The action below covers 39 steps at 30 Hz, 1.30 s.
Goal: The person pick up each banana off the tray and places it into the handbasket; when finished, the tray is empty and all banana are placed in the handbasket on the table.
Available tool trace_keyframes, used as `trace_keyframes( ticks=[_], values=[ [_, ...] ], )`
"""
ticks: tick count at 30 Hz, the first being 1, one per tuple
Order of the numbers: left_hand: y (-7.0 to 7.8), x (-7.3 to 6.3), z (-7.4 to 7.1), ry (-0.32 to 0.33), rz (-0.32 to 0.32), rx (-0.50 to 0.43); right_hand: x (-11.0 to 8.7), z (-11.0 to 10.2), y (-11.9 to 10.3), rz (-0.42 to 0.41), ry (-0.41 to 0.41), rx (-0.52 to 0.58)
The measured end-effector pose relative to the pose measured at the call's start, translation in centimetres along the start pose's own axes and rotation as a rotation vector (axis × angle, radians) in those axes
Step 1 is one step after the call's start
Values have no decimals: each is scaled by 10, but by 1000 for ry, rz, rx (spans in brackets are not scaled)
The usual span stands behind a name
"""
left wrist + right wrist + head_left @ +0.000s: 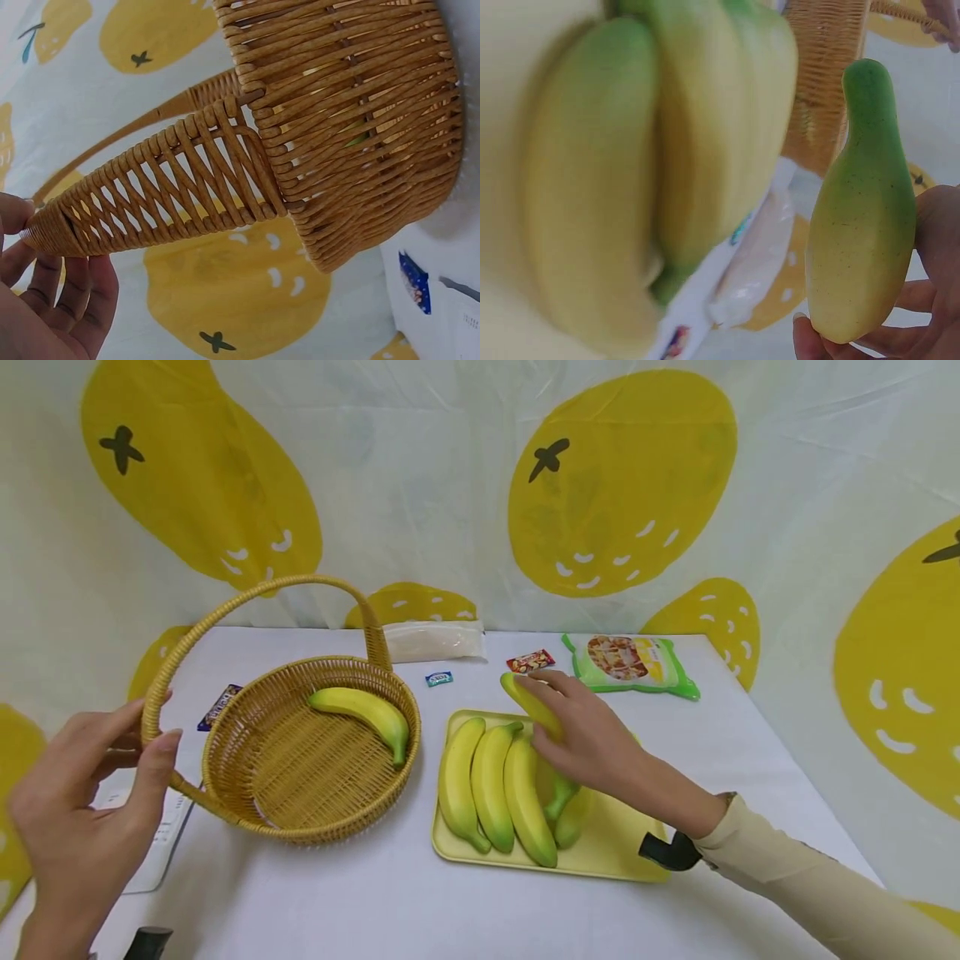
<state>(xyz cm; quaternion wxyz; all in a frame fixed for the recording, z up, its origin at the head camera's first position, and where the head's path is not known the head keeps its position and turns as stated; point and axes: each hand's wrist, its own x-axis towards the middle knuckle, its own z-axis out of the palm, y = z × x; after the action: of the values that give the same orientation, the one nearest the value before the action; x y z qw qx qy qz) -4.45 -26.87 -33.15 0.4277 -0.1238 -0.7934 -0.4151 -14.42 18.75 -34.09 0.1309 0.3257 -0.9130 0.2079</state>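
My left hand grips the arched handle of a woven wicker basket, thumb and fingers around its left side. One yellow banana with a green tip lies inside against the basket's right wall. Over the pale yellow tray, my right hand holds another banana between thumb and fingers. In the right wrist view its green end points up, away from the palm. Several bananas lie side by side on the tray's left half, the rightmost partly hidden by the right hand and held banana.
Behind the tray lie a red snack packet, a small teal packet, a whitish clear package and a green-edged bag. Left of the basket are a dark blue wrapper and a white flat object. A fruit-print curtain hangs behind.
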Motion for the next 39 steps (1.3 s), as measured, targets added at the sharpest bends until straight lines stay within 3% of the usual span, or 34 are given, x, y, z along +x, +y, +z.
trace_keyframes(
  ticks=[14,23,34,39],
  values=[
    [1,4,1,-8,10,-52,47,8,-43,-130,-41,25],
    [-2,3,-1,-54,-35,32,79,19,-67,-253,-57,-2],
    [-4,2,-3,-60,-33,-10,120,35,-102,-309,-211,-1],
    [-3,2,-3,-55,-46,-10,142,50,-114,-339,-288,-75]
  ],
)
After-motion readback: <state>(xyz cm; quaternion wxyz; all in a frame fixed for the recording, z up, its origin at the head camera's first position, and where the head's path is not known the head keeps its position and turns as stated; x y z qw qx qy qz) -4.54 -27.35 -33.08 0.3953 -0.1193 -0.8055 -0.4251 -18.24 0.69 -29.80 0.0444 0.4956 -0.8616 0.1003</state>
